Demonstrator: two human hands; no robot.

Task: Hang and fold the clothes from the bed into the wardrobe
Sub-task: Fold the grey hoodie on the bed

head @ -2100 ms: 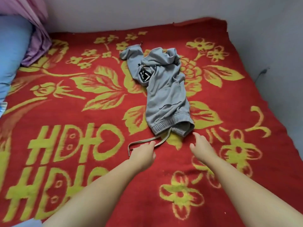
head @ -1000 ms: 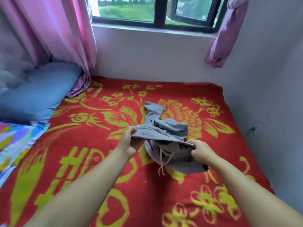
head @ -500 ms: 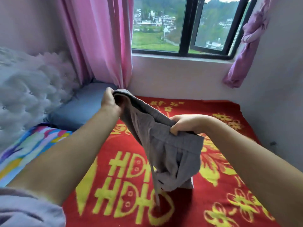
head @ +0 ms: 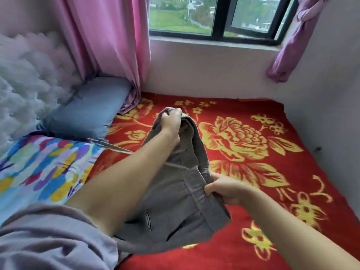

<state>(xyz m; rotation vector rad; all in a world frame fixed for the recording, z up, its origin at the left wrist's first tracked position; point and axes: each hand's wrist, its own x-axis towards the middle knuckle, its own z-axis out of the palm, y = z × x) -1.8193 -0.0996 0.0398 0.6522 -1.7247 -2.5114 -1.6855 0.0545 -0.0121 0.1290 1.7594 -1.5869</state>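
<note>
Two hands grip grey drawstring shorts (head: 175, 195) above the bed (head: 263, 152): left hand (head: 171, 121) clenched on the far edge, right hand (head: 224, 190) pinching the waistband; soft, light, limp, best taken there.

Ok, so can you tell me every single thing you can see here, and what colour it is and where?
grey trousers: one, grey with a drawstring, held up over the bed in both hands
blanket: one, red with yellow flowers, spread over the bed
pillow: one, blue, far left of the bed
quilt: one, many colours, left edge of the bed
headboard: one, white and tufted, at the left
curtains: two, pink, one left of the window, one knotted at the right
window: one, dark frame, in the far wall
left hand: grips the far end of the waistband
right hand: pinches the near end
</note>
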